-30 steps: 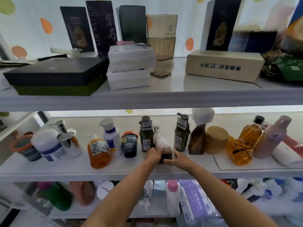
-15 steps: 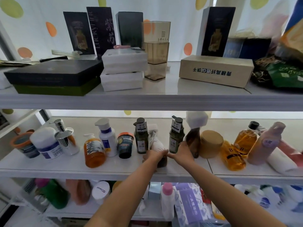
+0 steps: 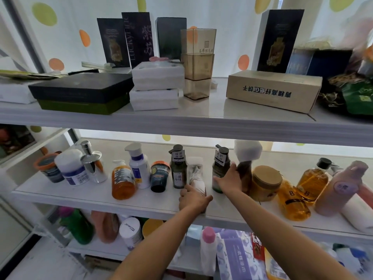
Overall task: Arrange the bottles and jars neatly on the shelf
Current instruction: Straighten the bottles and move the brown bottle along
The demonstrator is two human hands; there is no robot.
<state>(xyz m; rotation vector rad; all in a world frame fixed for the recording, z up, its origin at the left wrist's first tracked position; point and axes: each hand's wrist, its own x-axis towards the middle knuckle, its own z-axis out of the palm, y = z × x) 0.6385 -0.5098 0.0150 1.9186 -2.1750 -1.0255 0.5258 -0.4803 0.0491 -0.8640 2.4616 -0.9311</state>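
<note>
Gripping wrapped bottle [image 3: 196,178]: left hand [image 3: 192,200]; right hand [image 3: 229,181] clasps one of two dark-green pump bottles [image 3: 220,168].

Your left hand [image 3: 193,200] grips the base of the wrapped bottle [image 3: 196,174], which stands near the front edge of the middle shelf [image 3: 80,196]. Your right hand [image 3: 229,179] closes around the dark green pump bottle [image 3: 221,164], with the fingers also touching the brown bottle [image 3: 245,172] just beside it. A second dark green pump bottle [image 3: 178,166] stands upright immediately left of the wrapped bottle. A tan-lidded jar [image 3: 265,182] sits just right of the brown bottle.
</note>
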